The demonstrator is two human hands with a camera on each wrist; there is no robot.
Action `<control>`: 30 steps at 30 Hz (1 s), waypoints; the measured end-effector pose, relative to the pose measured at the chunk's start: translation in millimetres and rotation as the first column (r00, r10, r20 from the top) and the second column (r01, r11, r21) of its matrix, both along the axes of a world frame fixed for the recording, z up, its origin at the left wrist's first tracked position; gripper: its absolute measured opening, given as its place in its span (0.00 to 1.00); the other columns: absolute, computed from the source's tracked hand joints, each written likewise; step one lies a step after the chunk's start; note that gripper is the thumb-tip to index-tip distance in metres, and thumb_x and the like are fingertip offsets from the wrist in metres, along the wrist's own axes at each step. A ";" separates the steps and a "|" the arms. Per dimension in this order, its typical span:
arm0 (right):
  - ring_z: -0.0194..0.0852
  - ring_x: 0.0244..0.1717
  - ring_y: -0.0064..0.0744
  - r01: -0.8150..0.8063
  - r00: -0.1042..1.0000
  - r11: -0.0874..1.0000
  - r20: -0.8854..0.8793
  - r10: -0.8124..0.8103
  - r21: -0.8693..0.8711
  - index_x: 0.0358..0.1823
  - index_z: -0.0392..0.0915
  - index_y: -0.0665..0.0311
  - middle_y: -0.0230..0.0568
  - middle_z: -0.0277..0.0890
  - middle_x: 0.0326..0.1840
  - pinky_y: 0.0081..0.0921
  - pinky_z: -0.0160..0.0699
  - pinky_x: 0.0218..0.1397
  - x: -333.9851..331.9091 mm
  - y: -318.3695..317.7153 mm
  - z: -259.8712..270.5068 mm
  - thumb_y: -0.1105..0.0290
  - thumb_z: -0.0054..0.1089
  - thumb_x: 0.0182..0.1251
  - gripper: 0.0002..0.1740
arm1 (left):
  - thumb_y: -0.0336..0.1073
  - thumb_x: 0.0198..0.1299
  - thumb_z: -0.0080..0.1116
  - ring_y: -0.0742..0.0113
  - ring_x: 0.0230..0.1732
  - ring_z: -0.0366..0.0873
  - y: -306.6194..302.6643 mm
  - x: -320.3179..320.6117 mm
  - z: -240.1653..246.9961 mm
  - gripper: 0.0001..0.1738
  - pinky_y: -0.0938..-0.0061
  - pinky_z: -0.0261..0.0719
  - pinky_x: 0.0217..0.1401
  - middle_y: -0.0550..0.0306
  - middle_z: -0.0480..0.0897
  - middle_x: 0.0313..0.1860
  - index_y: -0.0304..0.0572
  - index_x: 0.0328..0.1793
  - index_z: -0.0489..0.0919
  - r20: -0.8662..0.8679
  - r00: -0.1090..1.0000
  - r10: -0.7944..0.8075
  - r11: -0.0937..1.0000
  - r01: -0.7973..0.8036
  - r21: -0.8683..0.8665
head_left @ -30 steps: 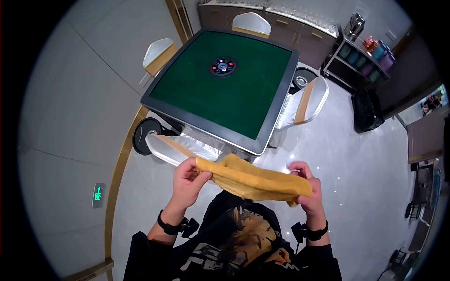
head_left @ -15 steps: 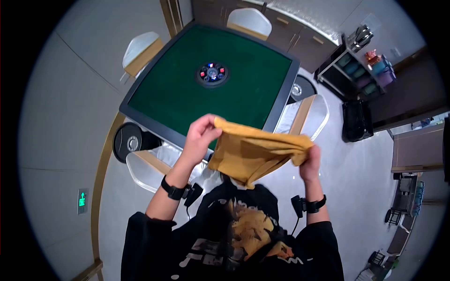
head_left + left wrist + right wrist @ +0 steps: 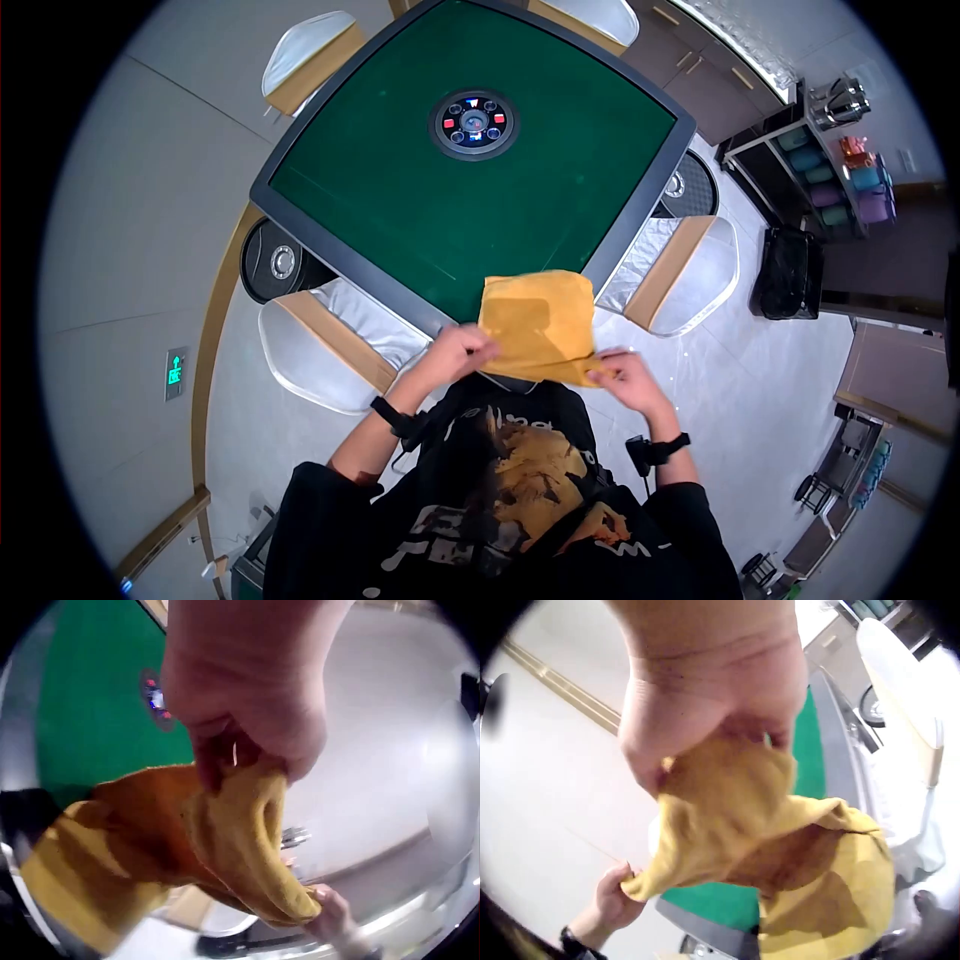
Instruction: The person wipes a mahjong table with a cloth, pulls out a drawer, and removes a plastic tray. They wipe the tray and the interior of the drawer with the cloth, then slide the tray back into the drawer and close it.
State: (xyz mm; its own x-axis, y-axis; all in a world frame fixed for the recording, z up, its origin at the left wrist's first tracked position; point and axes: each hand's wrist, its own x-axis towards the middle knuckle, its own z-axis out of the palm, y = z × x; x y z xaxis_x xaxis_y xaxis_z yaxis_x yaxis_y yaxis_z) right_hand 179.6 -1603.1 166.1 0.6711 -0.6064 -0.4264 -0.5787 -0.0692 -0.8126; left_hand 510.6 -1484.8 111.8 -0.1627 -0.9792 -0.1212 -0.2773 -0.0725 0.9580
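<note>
A yellow cloth (image 3: 540,315) spreads over the near corner of a green-topped table (image 3: 390,180) with a grey rim. At the cloth's near left corner, my left hand (image 3: 460,355) pinches the edge between thumb and fingers. My right hand (image 3: 630,380) grips the near right corner, where the fabric bunches. In the left wrist view the cloth (image 3: 232,825) hangs in folds from the curled fingers. Seen from the right wrist, its far part (image 3: 829,907) drapes lower and carries a shadow.
A round console (image 3: 473,125) with lit markings sits in the tabletop's middle. White-covered chairs with tan bands stand around the table, one at the near left (image 3: 330,350), another at the right (image 3: 680,275). A black bag (image 3: 788,272) rests on the floor by a shelf cart (image 3: 800,165).
The cloth, first folded between my hands before my body, was lifted and opened out, then brought down over the table's near corner. My view has moved closer to the table.
</note>
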 end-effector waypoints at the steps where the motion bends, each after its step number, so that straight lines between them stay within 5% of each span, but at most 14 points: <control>1: 0.76 0.49 0.46 -0.096 0.981 0.984 -0.150 0.119 0.153 0.37 0.84 0.64 0.48 0.81 0.46 0.34 0.73 0.53 -11.3 -0.9 -37.9 0.55 0.66 0.58 0.18 | 0.31 0.57 0.61 0.52 0.39 0.82 15.4 -5.0 -38.7 0.06 0.64 0.78 0.40 0.51 0.85 0.35 0.37 0.31 0.84 0.151 0.983 -0.101 0.995 0.102 -0.002; 2: 0.76 0.56 0.48 -0.160 0.928 0.936 -0.275 0.251 0.314 0.45 0.83 0.67 0.54 0.80 0.53 0.33 0.73 0.58 -21.7 0.0 -77.6 0.50 0.68 0.57 0.26 | 0.34 0.56 0.62 0.49 0.42 0.82 28.8 -10.8 -64.7 0.07 0.61 0.80 0.44 0.49 0.84 0.37 0.38 0.33 0.85 0.297 0.933 -0.202 0.978 0.208 0.014; 5: 0.72 0.62 0.51 -0.114 0.873 0.993 -0.475 0.109 0.018 0.63 0.71 0.72 0.60 0.75 0.59 0.32 0.69 0.65 -25.2 22.7 -170.9 0.50 0.68 0.58 0.39 | 0.40 0.52 0.61 0.44 0.48 0.80 41.9 -31.5 -68.1 0.13 0.55 0.79 0.49 0.44 0.83 0.43 0.41 0.41 0.84 0.435 0.759 -0.484 0.816 0.211 0.539; 6: 0.69 0.65 0.53 0.141 0.926 0.981 -0.368 -0.083 0.134 0.71 0.57 0.77 0.65 0.70 0.64 0.33 0.69 0.66 5.9 11.5 -137.1 0.48 0.67 0.58 0.50 | 0.39 0.52 0.61 0.44 0.48 0.80 43.4 -39.7 -70.2 0.13 0.55 0.79 0.49 0.44 0.83 0.43 0.41 0.41 0.83 0.452 0.813 -0.367 0.870 0.129 0.476; 8: 0.73 0.62 0.54 0.432 0.902 0.865 -0.148 -0.406 0.257 0.70 0.57 0.74 0.63 0.74 0.60 0.35 0.73 0.63 25.5 14.1 -157.4 0.48 0.66 0.58 0.48 | 0.37 0.53 0.60 0.44 0.47 0.80 43.5 -53.9 -74.1 0.12 0.56 0.79 0.49 0.45 0.82 0.43 0.42 0.42 0.83 0.462 0.881 -0.102 0.940 -0.066 0.334; 14: 0.82 0.48 0.50 0.155 0.880 0.986 -0.460 -0.114 0.052 0.37 0.80 0.71 0.59 0.82 0.42 0.37 0.78 0.52 31.1 -8.1 -164.2 0.53 0.66 0.56 0.24 | 0.30 0.49 0.58 0.42 0.59 0.69 7.8 -107.1 -86.4 0.28 0.55 0.70 0.62 0.41 0.73 0.55 0.34 0.60 0.72 0.483 0.846 0.227 0.973 -0.218 -0.075; 15: 0.81 0.47 0.49 0.098 0.915 0.995 -0.391 -0.098 -0.020 0.45 0.79 0.70 0.56 0.81 0.44 0.37 0.78 0.51 15.2 -13.2 -154.6 0.57 0.67 0.55 0.24 | 0.30 0.49 0.58 0.41 0.62 0.67 -3.1 -117.4 -81.7 0.31 0.54 0.68 0.64 0.40 0.70 0.59 0.35 0.63 0.70 0.528 0.829 0.182 0.978 -0.210 -0.006; 17: 0.77 0.50 0.50 0.333 0.834 0.851 -0.294 -0.467 -0.407 0.53 0.75 0.68 0.54 0.78 0.49 0.38 0.75 0.56 -24.2 -30.0 -152.1 0.62 0.68 0.54 0.26 | 0.30 0.50 0.57 0.39 0.67 0.62 -13.9 -134.4 -85.1 0.35 0.51 0.64 0.68 0.38 0.65 0.66 0.36 0.68 0.66 0.583 0.802 0.131 0.976 -0.208 0.067; 19: 0.72 0.53 0.52 0.316 0.756 0.581 -0.171 -0.632 -0.750 0.57 0.70 0.69 0.53 0.73 0.52 0.41 0.70 0.61 -61.8 -71.8 -107.7 0.66 0.67 0.53 0.30 | 0.30 0.51 0.57 0.37 0.71 0.58 -15.9 -158.1 -101.1 0.39 0.46 0.60 0.70 0.37 0.61 0.71 0.37 0.72 0.63 0.617 0.777 0.127 0.972 -0.222 0.079; 21: 0.68 0.58 0.57 0.401 0.636 0.347 -0.015 -0.772 -0.848 0.56 0.70 0.71 0.56 0.72 0.53 0.43 0.65 0.65 -111.5 -109.8 -94.6 0.68 0.66 0.51 0.30 | 0.31 0.51 0.58 0.36 0.73 0.55 -18.5 -178.1 -108.7 0.41 0.44 0.60 0.69 0.36 0.59 0.73 0.39 0.75 0.60 0.677 0.723 0.138 0.964 -0.256 0.077; 23: 0.67 0.58 0.58 0.489 0.493 0.308 -0.032 -0.869 -0.817 0.56 0.69 0.71 0.58 0.71 0.54 0.44 0.64 0.65 -136.1 -143.2 -86.1 0.71 0.65 0.50 0.30 | 0.32 0.51 0.59 0.36 0.74 0.55 -32.7 -188.1 -110.2 0.43 0.43 0.60 0.68 0.36 0.58 0.74 0.41 0.76 0.59 0.719 0.676 0.165 0.952 -0.299 0.063; 26: 0.65 0.60 0.58 0.378 0.717 0.369 0.017 -0.697 -0.849 0.56 0.69 0.71 0.56 0.69 0.56 0.46 0.62 0.66 -139.0 -179.9 -70.8 0.72 0.63 0.51 0.29 | 0.34 0.50 0.62 0.38 0.72 0.56 -54.0 -213.1 -108.1 0.45 0.43 0.62 0.65 0.37 0.58 0.73 0.45 0.77 0.58 0.739 0.639 0.214 0.917 -0.393 0.074; 28: 0.67 0.60 0.54 0.368 0.842 0.551 0.017 -0.540 -0.749 0.56 0.70 0.70 0.54 0.70 0.56 0.43 0.65 0.65 -122.4 -192.6 -76.9 0.76 0.59 0.54 0.25 | 0.36 0.49 0.63 0.39 0.71 0.58 -72.6 -223.9 -110.0 0.46 0.45 0.64 0.63 0.37 0.58 0.73 0.48 0.78 0.58 0.763 0.602 0.236 0.882 -0.462 0.091; 30: 0.77 0.45 0.52 0.373 0.908 0.798 0.008 -0.419 -0.473 0.57 0.69 0.66 0.51 0.76 0.48 0.39 0.75 0.48 -114.1 -206.8 -148.8 0.77 0.54 0.57 0.23 | 0.36 0.48 0.63 0.45 0.66 0.64 -76.1 -231.3 -115.6 0.40 0.50 0.67 0.62 0.43 0.65 0.71 0.48 0.72 0.67 0.778 0.567 0.269 0.877 -0.478 0.044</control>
State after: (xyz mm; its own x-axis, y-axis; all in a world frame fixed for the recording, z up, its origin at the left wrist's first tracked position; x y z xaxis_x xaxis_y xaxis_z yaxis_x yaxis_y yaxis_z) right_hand 65.6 -1809.9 17.3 0.3015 -0.9498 -0.0834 -0.7069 -0.1640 -0.6880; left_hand 279.3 -1560.9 -3.8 0.4568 -0.8548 -0.2461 -0.7654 -0.5187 0.3811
